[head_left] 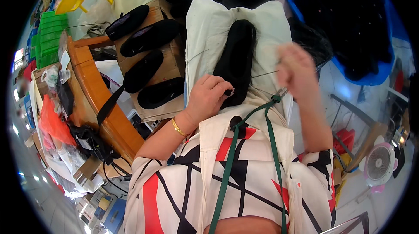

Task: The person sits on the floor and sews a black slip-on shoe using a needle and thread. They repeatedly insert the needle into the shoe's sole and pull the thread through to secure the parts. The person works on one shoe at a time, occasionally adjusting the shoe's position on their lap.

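A black shoe (235, 51) lies lengthwise on a white cushion (200, 20) over my lap. My left hand (207, 96) is closed on the shoe's near end, thumb and fingers pinching its edge. A small shiny thing shows at those fingertips, too small to name. From the shoe's right side a dark thread (264, 75) runs taut to my right hand (297, 70), which is raised over the cushion's right edge. Motion smears the right hand; its fingers look curled around the thread. Whether it also holds a needle is hidden.
Several black shoes (150, 37) rest on a cardboard box (174, 59) at the left, beside an orange wooden frame (109, 103). Small scissors (283, 91) hang on a green cord (270, 125) near my right wrist. A blue-rimmed container (366, 79) of dark material stands far right, a fan (379, 162) nearer.
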Available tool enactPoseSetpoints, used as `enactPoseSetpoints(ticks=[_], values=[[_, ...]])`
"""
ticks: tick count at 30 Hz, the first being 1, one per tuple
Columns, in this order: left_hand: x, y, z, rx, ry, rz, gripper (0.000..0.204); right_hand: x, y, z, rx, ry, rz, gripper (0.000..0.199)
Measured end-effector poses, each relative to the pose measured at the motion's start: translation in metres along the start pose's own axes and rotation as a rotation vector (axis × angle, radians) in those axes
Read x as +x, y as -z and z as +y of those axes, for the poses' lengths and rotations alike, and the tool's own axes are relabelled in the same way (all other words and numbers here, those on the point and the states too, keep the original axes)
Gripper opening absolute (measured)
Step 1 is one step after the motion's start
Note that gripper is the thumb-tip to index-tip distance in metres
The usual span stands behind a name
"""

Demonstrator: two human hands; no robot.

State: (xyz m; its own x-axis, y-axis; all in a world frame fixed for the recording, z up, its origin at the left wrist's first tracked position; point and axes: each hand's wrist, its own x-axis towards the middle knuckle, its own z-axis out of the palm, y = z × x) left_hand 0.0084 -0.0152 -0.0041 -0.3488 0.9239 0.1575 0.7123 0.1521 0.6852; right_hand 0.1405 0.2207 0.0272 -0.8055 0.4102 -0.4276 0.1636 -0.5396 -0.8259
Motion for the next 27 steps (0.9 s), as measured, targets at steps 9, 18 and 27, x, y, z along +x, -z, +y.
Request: enactPoseSetpoints(ticks=[9,18,27], values=[[0.008,0.001,0.000,-0.029,0.017,-0.049,0.031,-0.023,0.109,-0.083,0.450,0.753,0.485,0.016],[0.002,-0.004,-0.003,-0.085,0.096,0.010,0.022,-0.018,-0.022,0.027,-0.333,-0.131,-0.019,0.012],[-0.006,-0.011,-0.004,-0.076,0.078,0.107,0.026,-0.028,-0.031,0.061,-0.954,0.304,-0.220,0.013]])
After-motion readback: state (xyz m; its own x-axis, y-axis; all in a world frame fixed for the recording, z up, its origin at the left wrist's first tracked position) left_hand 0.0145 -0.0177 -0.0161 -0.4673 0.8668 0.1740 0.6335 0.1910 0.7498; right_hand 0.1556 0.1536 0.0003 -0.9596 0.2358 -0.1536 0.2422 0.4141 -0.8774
